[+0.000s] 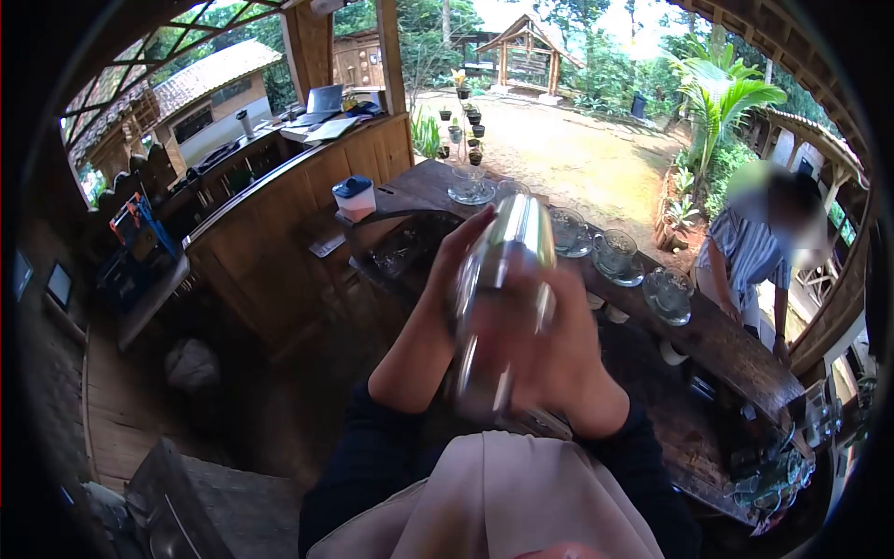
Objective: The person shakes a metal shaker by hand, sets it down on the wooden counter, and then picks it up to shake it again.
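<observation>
Both my hands are wrapped round a shiny metal cocktail shaker [523, 224], held up in front of my chest and tilted. My left hand [453, 272] grips its left side; my right hand [562, 326] closes on it from the right. Motion smears the shaker's lower part and my right fingers. Beyond it, on the dark wooden counter [736, 359], stand several clear glass cups on saucers, among them a near cup [668, 291], a middle cup [615, 252] and a far cup [472, 184]. Neither hand touches them.
A tub with a dark blue lid [355, 198] stands at the counter's left end. At the right, a person in a striped shirt [740, 247] leans by the counter. Several glasses [778, 484] are grouped at the lower right. A wooden partition [270, 252] runs along the left.
</observation>
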Tool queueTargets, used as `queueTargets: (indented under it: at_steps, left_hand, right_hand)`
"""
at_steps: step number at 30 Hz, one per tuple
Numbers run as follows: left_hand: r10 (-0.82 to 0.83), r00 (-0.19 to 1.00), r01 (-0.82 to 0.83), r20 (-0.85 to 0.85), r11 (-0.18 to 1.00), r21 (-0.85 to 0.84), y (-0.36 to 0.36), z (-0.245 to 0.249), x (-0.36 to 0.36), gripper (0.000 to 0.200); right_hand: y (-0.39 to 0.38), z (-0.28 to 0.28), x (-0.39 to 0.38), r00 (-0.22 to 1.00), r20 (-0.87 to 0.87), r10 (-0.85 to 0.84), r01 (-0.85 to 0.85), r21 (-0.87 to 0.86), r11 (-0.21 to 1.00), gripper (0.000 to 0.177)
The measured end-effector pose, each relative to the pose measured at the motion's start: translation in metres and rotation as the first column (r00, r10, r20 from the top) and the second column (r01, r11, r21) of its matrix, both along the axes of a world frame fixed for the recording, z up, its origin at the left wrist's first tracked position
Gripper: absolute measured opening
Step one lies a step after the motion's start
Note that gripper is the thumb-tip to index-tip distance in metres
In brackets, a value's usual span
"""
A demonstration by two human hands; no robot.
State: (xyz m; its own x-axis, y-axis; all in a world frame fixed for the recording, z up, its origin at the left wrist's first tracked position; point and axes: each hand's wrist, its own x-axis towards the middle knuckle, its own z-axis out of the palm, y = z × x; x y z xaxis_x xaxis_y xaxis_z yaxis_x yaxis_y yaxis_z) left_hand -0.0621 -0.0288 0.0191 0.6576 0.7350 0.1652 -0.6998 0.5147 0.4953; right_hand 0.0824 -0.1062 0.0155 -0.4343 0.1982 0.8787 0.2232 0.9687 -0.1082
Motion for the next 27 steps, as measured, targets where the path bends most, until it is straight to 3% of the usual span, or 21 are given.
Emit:
queueTargets:
  at_steps: [1,2,3,4,6,8,9,10,12,13,14,15,16,17,18,19,20,22,24,26,27]
  left_hand:
    - [0.100,0.989,-0.120,0.106,0.972,0.203,-0.024,0.003,0.002,0.051]
    - [0.173,0.958,-0.252,0.227,0.887,0.386,-0.038,0.002,0.004,0.059]
    - [0.179,0.956,-0.260,0.232,0.884,0.389,-0.042,0.001,0.007,0.059]
    - [0.204,0.934,-0.331,0.292,0.801,0.499,-0.045,0.002,0.009,0.058]
    - [0.232,0.904,-0.411,0.358,0.698,0.586,-0.036,-0.003,0.011,0.057]
    - [0.039,0.995,-0.054,0.095,0.986,0.160,0.015,-0.028,0.006,0.038]
    - [0.490,0.858,-0.339,-0.153,0.765,0.548,0.041,-0.065,0.010,0.038]
    - [0.865,0.476,-0.334,-0.160,0.347,0.876,0.058,-0.090,0.016,0.039]
    - [0.885,0.462,-0.439,-0.068,0.294,0.849,0.043,-0.085,0.020,0.041]
    - [0.470,0.883,-0.414,-0.020,0.797,0.440,0.041,-0.082,0.013,0.041]
    - [-0.016,0.949,0.021,0.315,1.000,-0.014,0.035,-0.081,0.007,0.042]
    - [0.130,0.989,-0.128,0.069,0.991,-0.024,-0.005,-0.034,0.008,0.042]
    - [0.233,0.961,-0.260,0.152,0.947,0.190,-0.035,-0.012,0.015,0.046]
    - [0.257,0.939,-0.296,0.228,0.942,0.160,-0.058,-0.008,0.014,0.051]
    - [0.282,0.911,-0.331,0.299,0.935,0.126,-0.070,-0.008,0.013,0.056]
    - [0.340,0.713,-0.653,0.614,0.640,0.404,-0.054,-0.017,0.036,0.062]
    - [0.344,0.714,-0.654,0.609,0.637,0.407,-0.046,-0.022,0.033,0.062]
    - [0.166,0.954,-0.209,0.248,0.965,0.160,-0.030,-0.031,0.025,0.064]
    - [-0.085,0.914,0.141,0.397,0.983,-0.115,0.010,-0.063,0.028,0.054]
    - [0.401,0.845,-0.255,0.353,0.884,-0.392,0.050,-0.112,0.052,0.050]
    - [0.394,0.846,-0.254,0.359,0.890,-0.378,0.048,-0.108,0.051,0.050]
  right_hand:
    - [-0.024,0.004,-0.023,0.947,-0.319,0.040,0.073,0.335,0.939,0.020]
    - [-0.026,0.002,-0.019,0.970,-0.156,0.185,-0.043,0.642,0.765,0.022]
    - [-0.030,0.012,-0.004,0.978,0.040,0.203,-0.163,0.752,0.638,0.023]
    - [-0.024,0.006,-0.009,0.977,0.045,0.210,-0.171,0.756,0.632,0.023]
    - [-0.014,-0.014,-0.022,0.889,-0.313,0.334,-0.093,0.590,0.802,0.024]
    - [0.006,0.003,0.006,0.987,0.083,-0.140,0.144,-0.035,0.989,0.027]
    - [0.035,-0.002,-0.005,0.980,-0.171,-0.103,0.078,-0.143,0.987,0.031]
    - [0.059,-0.011,-0.016,0.905,-0.416,-0.085,-0.013,-0.227,0.974,0.035]
    - [0.048,-0.005,-0.010,0.929,-0.360,-0.091,0.023,-0.189,0.982,0.035]
    - [0.040,0.000,-0.004,0.944,-0.309,-0.117,0.073,-0.150,0.986,0.035]
    - [0.015,0.007,0.006,0.993,-0.007,-0.120,0.120,0.035,0.992,0.039]
    - [-0.011,0.013,0.017,0.941,0.290,-0.172,0.106,0.229,0.968,0.044]
    - [-0.024,0.017,0.018,0.971,0.202,0.129,-0.178,0.250,0.952,0.033]
    - [-0.036,0.015,0.019,0.897,0.126,0.425,-0.443,0.297,0.846,0.026]
    - [-0.060,-0.014,0.031,0.966,0.140,0.219,-0.257,0.395,0.882,0.022]
    - [-0.043,-0.006,0.024,0.951,0.069,0.301,-0.281,0.597,0.752,0.021]
    - [-0.025,0.002,0.014,0.920,0.016,0.393,-0.263,0.767,0.585,0.020]
    - [-0.011,-0.019,0.006,0.918,-0.251,0.306,-0.177,0.433,0.884,0.022]
    - [0.030,-0.013,0.010,0.993,-0.113,0.039,-0.026,0.116,0.993,0.031]
    - [0.058,-0.022,-0.001,0.932,-0.353,-0.080,-0.052,-0.348,0.936,0.034]
    - [0.056,-0.017,0.004,0.932,-0.354,-0.076,-0.050,-0.333,0.942,0.034]
